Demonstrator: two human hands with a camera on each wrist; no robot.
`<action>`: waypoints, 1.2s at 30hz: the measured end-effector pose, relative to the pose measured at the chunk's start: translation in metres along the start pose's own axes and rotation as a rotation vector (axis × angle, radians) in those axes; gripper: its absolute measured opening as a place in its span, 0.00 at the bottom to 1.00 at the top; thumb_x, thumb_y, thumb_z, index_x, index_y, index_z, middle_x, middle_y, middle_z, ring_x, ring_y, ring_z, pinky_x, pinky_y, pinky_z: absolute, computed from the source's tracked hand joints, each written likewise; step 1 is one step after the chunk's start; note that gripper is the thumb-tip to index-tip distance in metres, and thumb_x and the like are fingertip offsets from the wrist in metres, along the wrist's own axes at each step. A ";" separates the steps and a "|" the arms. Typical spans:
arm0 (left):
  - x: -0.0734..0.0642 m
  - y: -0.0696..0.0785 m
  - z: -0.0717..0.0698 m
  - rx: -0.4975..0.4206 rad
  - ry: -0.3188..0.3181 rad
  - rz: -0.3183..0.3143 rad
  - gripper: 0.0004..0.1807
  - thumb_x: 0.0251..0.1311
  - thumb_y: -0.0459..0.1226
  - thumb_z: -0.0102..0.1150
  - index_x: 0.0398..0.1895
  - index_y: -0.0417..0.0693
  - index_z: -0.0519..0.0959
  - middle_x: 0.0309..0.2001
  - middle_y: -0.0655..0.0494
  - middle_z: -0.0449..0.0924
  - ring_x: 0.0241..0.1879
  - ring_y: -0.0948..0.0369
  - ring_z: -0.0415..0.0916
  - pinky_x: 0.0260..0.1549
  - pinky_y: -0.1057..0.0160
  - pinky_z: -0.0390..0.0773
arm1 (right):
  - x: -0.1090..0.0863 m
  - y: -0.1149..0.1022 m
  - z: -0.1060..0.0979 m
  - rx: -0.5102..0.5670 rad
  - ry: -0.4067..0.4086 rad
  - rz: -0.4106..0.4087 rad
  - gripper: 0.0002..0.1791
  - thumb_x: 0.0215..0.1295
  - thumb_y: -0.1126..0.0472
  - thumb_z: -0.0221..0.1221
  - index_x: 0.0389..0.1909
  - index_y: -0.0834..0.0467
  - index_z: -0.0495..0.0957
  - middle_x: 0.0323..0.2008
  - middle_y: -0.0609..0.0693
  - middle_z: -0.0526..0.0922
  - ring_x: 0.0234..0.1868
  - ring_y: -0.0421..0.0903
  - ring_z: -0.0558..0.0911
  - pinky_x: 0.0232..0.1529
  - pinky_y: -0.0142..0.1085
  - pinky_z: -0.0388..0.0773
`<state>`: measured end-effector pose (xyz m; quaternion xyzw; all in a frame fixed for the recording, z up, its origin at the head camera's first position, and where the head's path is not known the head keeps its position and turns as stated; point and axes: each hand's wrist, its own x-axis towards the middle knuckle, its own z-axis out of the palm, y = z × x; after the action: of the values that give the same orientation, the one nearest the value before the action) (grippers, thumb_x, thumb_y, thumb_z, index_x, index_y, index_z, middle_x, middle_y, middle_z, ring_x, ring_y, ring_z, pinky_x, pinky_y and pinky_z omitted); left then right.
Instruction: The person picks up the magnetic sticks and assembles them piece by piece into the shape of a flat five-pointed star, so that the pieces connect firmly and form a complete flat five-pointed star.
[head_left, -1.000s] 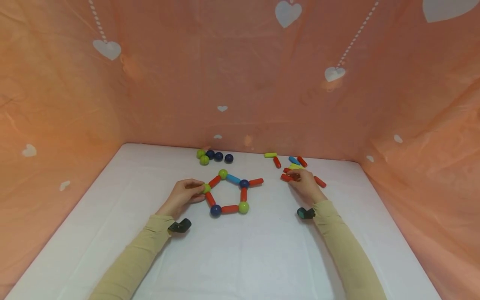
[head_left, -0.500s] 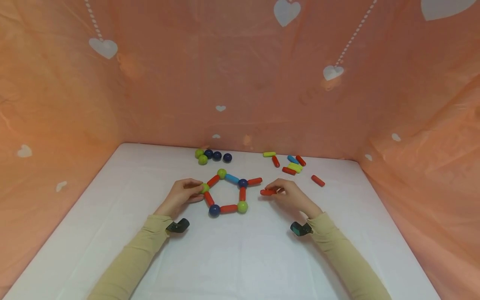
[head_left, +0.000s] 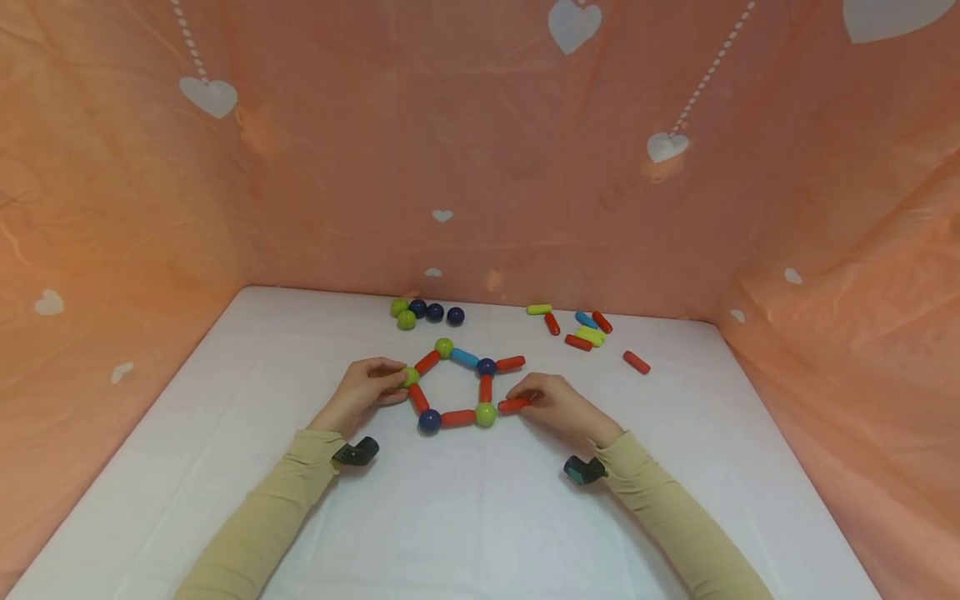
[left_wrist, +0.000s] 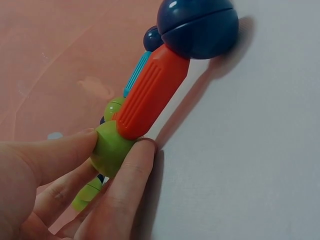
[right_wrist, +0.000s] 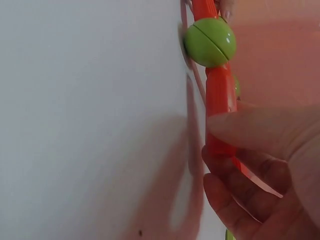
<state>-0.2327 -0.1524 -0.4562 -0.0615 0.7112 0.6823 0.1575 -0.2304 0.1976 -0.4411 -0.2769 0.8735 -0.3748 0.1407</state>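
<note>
The red ridged rod of glossy plastic (head_left: 513, 406) is just beside the green grooved plastic ball (head_left: 486, 414) at the near right corner of a five-sided ring of rods and balls (head_left: 458, 418); whether end and ball touch I cannot tell. Its long axis runs crosswise, with the free end pointing left at the ball and the other end slightly farther from the person, nearly parallel to the red plastic rod jutting outward (head_left: 511, 363) from the navy plastic ball (head_left: 486, 367) at the ring's far right corner. The right hand (head_left: 558, 408) pinches the rod toward its outer end, thumb on one side and fingertips on the other, presumably to leave the ball-facing end free. Opposite, the left hand (head_left: 369, 390) has thumb and fingers clamped on the green plastic ball at the ring's left corner (head_left: 411, 377), probably to steady the linked pieces. Beyond the ring, spare green and navy balls (head_left: 435, 312) cluster at the far side of the white-covered table (head_left: 480, 517), while loose red, yellow and blue rods (head_left: 590, 336) lie to their right, seemingly sorted by shape and within reach. An orange cloth with pale hearts (head_left: 480, 150) hangs behind.
</note>
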 end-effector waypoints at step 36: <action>0.003 -0.003 -0.001 0.041 -0.007 0.024 0.22 0.71 0.34 0.58 0.64 0.32 0.73 0.57 0.37 0.78 0.40 0.64 0.84 0.45 0.65 0.87 | 0.025 0.026 -0.025 0.220 0.148 0.252 0.26 0.72 0.60 0.60 0.68 0.59 0.70 0.60 0.60 0.79 0.59 0.56 0.80 0.62 0.46 0.80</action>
<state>-0.2348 -0.1534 -0.4597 -0.0471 0.7250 0.6699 0.1530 -0.2716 0.2118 -0.4441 -0.1198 0.8631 -0.4668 0.1512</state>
